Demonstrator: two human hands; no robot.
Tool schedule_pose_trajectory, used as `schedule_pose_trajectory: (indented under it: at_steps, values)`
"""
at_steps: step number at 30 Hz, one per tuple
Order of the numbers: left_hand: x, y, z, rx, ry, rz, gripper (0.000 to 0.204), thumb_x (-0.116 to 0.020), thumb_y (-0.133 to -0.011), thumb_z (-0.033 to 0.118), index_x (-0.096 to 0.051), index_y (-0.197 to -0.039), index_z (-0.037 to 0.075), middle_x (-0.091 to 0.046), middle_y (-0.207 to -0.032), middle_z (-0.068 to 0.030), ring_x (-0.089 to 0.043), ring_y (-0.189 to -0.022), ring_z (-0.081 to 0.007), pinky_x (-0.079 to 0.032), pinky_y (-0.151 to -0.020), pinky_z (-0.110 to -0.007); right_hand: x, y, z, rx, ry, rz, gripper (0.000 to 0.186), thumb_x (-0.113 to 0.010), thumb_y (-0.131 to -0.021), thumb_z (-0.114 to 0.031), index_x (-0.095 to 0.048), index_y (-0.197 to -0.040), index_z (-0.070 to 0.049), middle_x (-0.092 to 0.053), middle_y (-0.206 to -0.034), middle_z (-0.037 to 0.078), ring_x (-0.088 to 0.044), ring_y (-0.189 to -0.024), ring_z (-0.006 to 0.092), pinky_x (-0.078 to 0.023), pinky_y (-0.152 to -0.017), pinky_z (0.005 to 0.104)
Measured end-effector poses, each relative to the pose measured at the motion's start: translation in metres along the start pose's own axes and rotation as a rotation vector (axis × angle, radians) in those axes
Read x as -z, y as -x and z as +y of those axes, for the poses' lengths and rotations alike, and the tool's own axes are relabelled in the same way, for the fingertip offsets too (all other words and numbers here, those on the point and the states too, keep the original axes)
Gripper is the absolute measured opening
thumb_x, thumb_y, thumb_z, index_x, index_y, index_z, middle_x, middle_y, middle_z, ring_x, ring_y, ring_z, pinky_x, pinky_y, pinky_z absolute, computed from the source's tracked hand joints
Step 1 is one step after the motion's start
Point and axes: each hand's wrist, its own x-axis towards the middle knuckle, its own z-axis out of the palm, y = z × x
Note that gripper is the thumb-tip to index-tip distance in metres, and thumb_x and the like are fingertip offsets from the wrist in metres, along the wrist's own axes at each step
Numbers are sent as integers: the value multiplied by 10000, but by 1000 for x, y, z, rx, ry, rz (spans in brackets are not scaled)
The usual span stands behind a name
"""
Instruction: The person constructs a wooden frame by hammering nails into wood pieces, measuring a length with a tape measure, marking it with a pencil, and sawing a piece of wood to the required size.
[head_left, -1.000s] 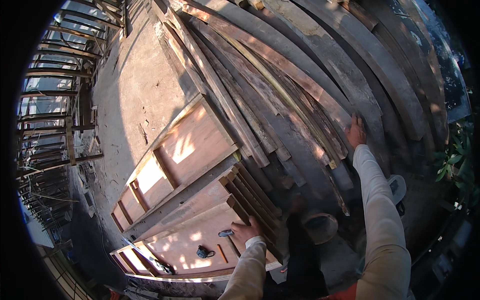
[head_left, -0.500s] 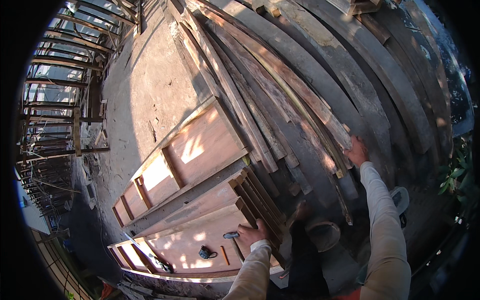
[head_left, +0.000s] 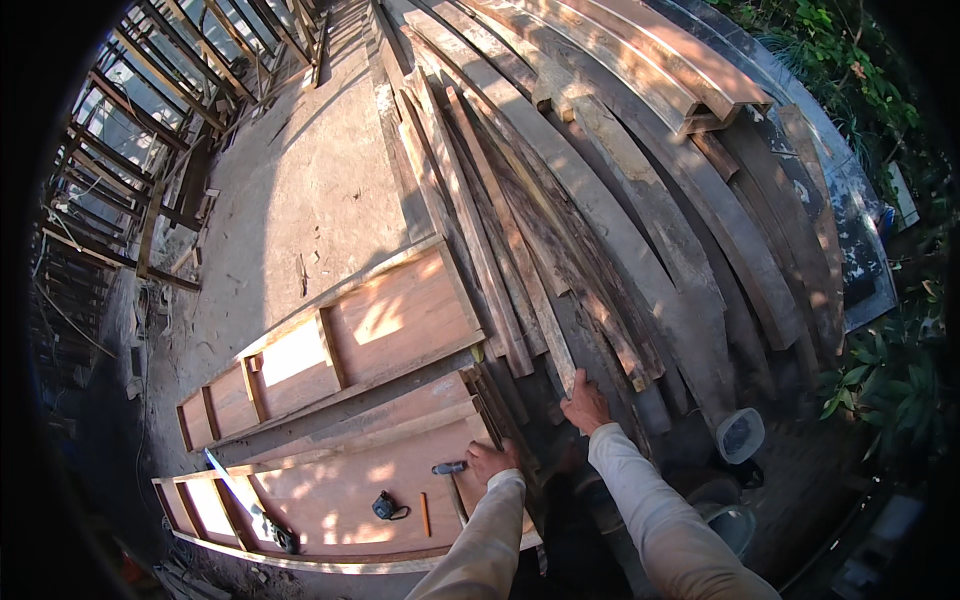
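Observation:
My right hand (head_left: 587,405) is closed round the near end of a long, narrow wooden plank (head_left: 520,245). The plank slants away from me across other lumber. My left hand (head_left: 492,462) is curled over the end edge of a plywood panel framed with wood strips (head_left: 360,490); its fingertips are partly hidden. Right beside that hand, a hammer (head_left: 449,468) lies on the panel. A dark tape measure (head_left: 385,506), an orange pencil (head_left: 425,514) and a handsaw (head_left: 262,515) also lie on this panel.
A second framed panel (head_left: 390,335) lies just beyond. Several weathered boards (head_left: 690,200) spread over the ground to the right, with a long wooden channel (head_left: 680,75) at the back. A clear plastic container (head_left: 741,436) stands right of my right arm. Leafy plants (head_left: 865,390) border the right side.
My right hand has moved left and nearer with the plank end, which now lies further left over the lumber. My left hand stays at the panel edge. The view has shifted.

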Motion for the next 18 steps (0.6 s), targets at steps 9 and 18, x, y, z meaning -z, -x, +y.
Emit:
schedule_pose_trajectory:
  at_steps: [9, 18]
  values:
    - [3, -13, -50, -74, 126, -161, 623, -752, -722, 319, -462, -1177, 8, -529, -1171, -218, -537, -1141, -421, -487, -940, -506, -104, 11, 28, 1, -209, 1, 690, -697, -843, -180, -301, -1384, -16, -591, -1258, 315, -626, -1115, 469, -507, -934, 503]
    - [-30, -32, -23, -100, 158, -114, 658, -749, -717, 337, -490, -1207, -17, -555, -1171, -231, -556, -1111, -433, -482, -944, -503, -49, -84, 164, 64, -236, 132, 578, -763, -786, -154, -488, -1272, -6, -686, -1122, 248, -659, -1102, 409, -508, -935, 452]
